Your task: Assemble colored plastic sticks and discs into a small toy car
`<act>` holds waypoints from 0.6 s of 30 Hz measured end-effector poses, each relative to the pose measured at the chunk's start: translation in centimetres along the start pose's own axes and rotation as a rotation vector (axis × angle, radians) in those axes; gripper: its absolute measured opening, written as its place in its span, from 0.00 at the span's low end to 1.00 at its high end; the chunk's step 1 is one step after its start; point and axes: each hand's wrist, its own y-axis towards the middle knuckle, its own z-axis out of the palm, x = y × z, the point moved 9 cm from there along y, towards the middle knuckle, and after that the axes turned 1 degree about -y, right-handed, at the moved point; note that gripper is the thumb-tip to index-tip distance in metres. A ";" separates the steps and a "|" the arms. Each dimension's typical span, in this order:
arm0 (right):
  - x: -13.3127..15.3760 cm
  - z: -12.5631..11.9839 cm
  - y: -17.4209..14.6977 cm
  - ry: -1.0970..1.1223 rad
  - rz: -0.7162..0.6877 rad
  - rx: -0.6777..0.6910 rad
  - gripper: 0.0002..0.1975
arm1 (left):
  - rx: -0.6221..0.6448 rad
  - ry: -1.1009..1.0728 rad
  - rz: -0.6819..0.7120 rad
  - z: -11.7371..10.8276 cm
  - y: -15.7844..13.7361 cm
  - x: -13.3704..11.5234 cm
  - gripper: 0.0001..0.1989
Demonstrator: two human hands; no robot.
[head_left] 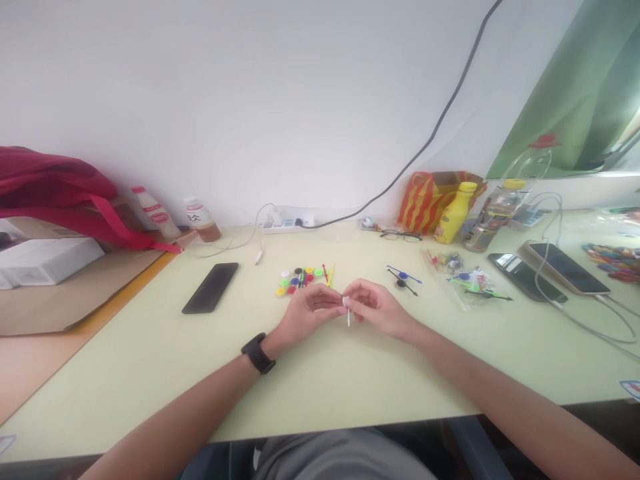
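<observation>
Over the middle of the table, my left hand (315, 308) and my right hand (377, 308) meet fingertip to fingertip. Both are closed in a pinch on a small white plastic spinner arrow (349, 317), whose thin end points down; the fingers hide much of it. Just behind my left hand lies a group of coloured round plastic pieces (294, 281), with a red arrow (325, 272) and a yellow stick (331, 275) beside them. To the right of my right hand are a blue spinner arrow (404, 274) and a black spinner arrow (401, 283).
A black phone (211, 288) lies left. Plastic bags of parts (467, 283), two charging phones (570, 268) and cables lie right. Bottles (455, 213), a striped bag (417, 200), glasses (401, 235) and a power strip (287, 225) line the wall. A red bag (55, 187) sits far left.
</observation>
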 end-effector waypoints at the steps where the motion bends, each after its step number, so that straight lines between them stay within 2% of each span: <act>1: 0.2 -0.1 0.0 -0.035 -0.021 -0.001 0.17 | 0.008 0.056 0.018 0.1 0.0 -0.3 0.13; 4: 0.5 -0.5 -0.3 -0.202 -0.067 -0.017 0.09 | -0.016 0.279 0.065 -0.3 0.0 -0.8 0.13; 6: 0.3 -0.4 -0.6 -0.352 -0.051 0.013 0.06 | -0.089 0.439 0.087 -1.2 0.1 -0.8 0.12; 9: 0.1 0.1 -1.0 -0.602 -0.010 0.093 0.11 | -0.205 0.674 0.137 -2.7 0.3 -1.0 0.10; 11: 0.2 -0.2 -1.1 -0.758 0.003 0.103 0.14 | -0.233 0.817 0.178 -3.2 0.4 -1.2 0.10; 14: 0.2 -1.7 -1.0 -0.914 0.054 0.072 0.16 | -0.235 0.968 0.204 -3.8 0.5 -1.2 0.12; 18: -0.1 -5.5 -1.0 -1.038 0.150 0.007 0.14 | -0.241 1.093 0.166 -4.7 0.8 -0.9 0.13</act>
